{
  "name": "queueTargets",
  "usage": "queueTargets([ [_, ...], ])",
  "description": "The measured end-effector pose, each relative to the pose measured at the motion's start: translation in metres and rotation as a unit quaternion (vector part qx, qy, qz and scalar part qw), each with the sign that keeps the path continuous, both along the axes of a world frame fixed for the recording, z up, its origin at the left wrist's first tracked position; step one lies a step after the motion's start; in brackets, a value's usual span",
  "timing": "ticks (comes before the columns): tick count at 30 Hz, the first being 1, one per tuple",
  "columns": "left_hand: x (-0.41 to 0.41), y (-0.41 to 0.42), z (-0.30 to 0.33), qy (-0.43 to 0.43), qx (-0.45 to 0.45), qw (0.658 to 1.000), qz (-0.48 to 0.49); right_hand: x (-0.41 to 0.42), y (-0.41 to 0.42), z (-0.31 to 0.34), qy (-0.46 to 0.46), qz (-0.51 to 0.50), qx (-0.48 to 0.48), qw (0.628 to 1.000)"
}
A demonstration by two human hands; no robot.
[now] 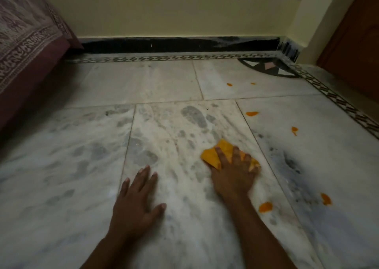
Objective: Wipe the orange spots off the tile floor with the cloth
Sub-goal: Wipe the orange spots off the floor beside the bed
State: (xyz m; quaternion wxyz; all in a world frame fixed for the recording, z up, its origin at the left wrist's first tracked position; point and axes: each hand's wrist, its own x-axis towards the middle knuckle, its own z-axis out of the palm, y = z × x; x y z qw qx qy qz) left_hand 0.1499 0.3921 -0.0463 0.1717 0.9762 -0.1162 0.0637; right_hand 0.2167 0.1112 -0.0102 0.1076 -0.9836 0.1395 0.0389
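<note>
Floor here is white marble tile [168, 84] with grey veining and thin grout lines, plus a black-and-white patterned border strip [336, 96] running along the wall side and down the right edge. Both hands are down on it. The right hand [233, 174] is pressed on top of a crumpled orange-yellow cloth [213, 155], fingers spread out fairly flat over it, so the cloth sits pinned between palm and tile near the middle of the view, sticking out past the fingertips on the far and left sides. The left hand [137, 203] is flat on bare tile just to the left of that, fingers straight and splayed, holding nothing.

Orange spots are all off to the right of the cloth. One blob [265, 207] sits close to the right forearm, another [325, 199] further right on the next tile. Past the cloth there's a flat smear [251, 113], a small drip-shaped one [294, 130] near the border strip, and two tiny dots [229, 84] far back by a dark fan-shaped inlay [266, 67] in the corner.

Yellow wall [174, 16] with a black skirting [174, 45] at the back, a maroon patterned bedsheet [26, 42] hanging down on the left, and a brown wooden door [356, 38] on the right.
</note>
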Motion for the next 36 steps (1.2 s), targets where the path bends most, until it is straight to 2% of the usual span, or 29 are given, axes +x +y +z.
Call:
queueTargets([
  [2,-0.001,0.000,-0.004,0.020,-0.004,1.000,0.011,-0.003,0.016,-0.006,-0.022,0.028,0.013,0.999],
  [5,-0.012,-0.020,0.001,0.055,-0.013,0.998,0.017,-0.075,0.014,-0.010,-0.096,0.112,0.010,0.989],
  [8,-0.037,-0.049,0.004,0.072,0.011,0.997,0.004,-0.139,-0.027,-0.013,-0.074,0.143,0.022,0.987],
  [10,-0.052,-0.062,0.001,0.052,0.028,0.998,0.001,-0.144,-0.062,-0.020,-0.076,0.084,-0.002,0.993],
  [12,-0.055,-0.066,0.002,0.030,0.030,0.999,0.007,-0.113,-0.076,-0.014,-0.087,0.012,-0.033,0.996],
  [15,-0.057,-0.063,-0.002,0.038,0.048,0.998,-0.009,-0.072,-0.054,-0.014,-0.044,-0.068,0.008,0.997],
  [17,-0.062,-0.064,0.002,0.055,0.037,0.998,-0.001,-0.080,-0.027,-0.016,-0.067,-0.028,0.000,0.997],
  [19,-0.072,-0.072,0.009,0.064,0.021,0.998,-0.007,-0.121,-0.009,-0.011,-0.104,0.042,-0.005,0.994],
  [22,-0.084,-0.076,0.012,0.074,0.011,0.997,-0.013,-0.194,-0.023,-0.012,-0.080,0.116,0.000,0.990],
  [23,-0.090,-0.076,0.011,0.073,0.009,0.997,-0.019,-0.205,-0.039,-0.014,-0.078,0.097,-0.010,0.992],
  [25,-0.098,-0.077,0.008,0.057,0.011,0.998,-0.039,-0.190,-0.074,-0.021,-0.100,-0.001,-0.036,0.994],
  [27,-0.103,-0.075,0.005,0.041,0.013,0.998,-0.047,-0.146,-0.084,-0.019,-0.104,-0.085,-0.042,0.990],
  [28,-0.103,-0.074,0.003,0.040,0.013,0.998,-0.049,-0.125,-0.080,-0.019,-0.091,-0.094,-0.036,0.991],
  [31,-0.105,-0.076,0.005,0.057,0.022,0.997,-0.050,-0.123,-0.050,-0.024,-0.101,-0.012,-0.024,0.995],
  [36,-0.134,-0.084,0.011,0.051,0.029,0.997,-0.049,-0.249,-0.031,-0.018,-0.109,0.113,-0.023,0.987],
])
